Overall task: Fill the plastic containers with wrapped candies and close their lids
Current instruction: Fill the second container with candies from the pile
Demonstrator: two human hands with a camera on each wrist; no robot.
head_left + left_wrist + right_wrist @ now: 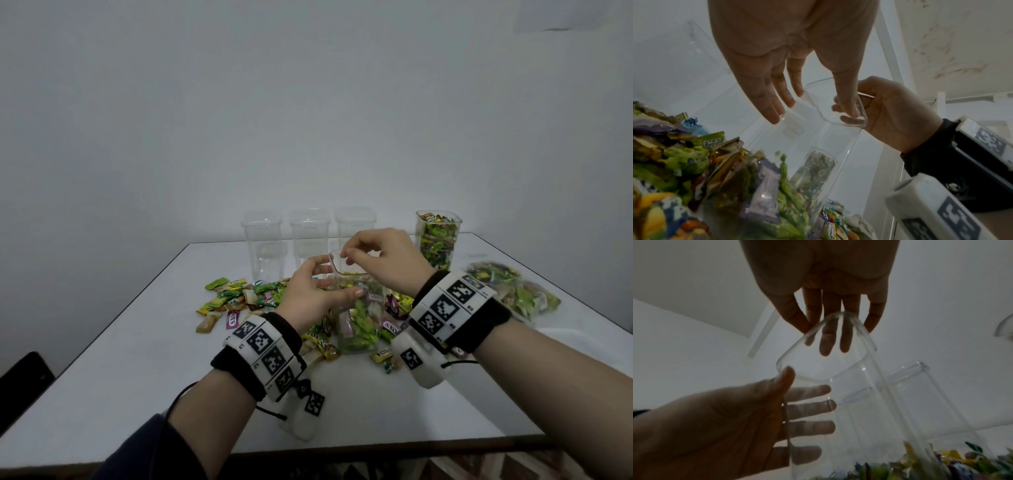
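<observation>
A clear plastic container [356,318] [838,146] [849,386], about half full of wrapped candies, stands tilted at the table's middle. My left hand [308,291] [777,73] [725,418] grips its upper wall, thumb near the rim and fingers wrapped round the far side. My right hand [376,260] [890,113] [828,296] hovers over the open mouth. Its fingers hang down into the opening and I see no candy in them. Loose wrapped candies [236,298] [674,162] lie around the container's base.
Three empty clear containers [308,240] with lids on stand at the back of the white table [137,359]. A candy-filled, lidless container [438,240] stands back right. A clear bag of candies [507,291] lies at the right. A dark chair [24,373] is at the left edge.
</observation>
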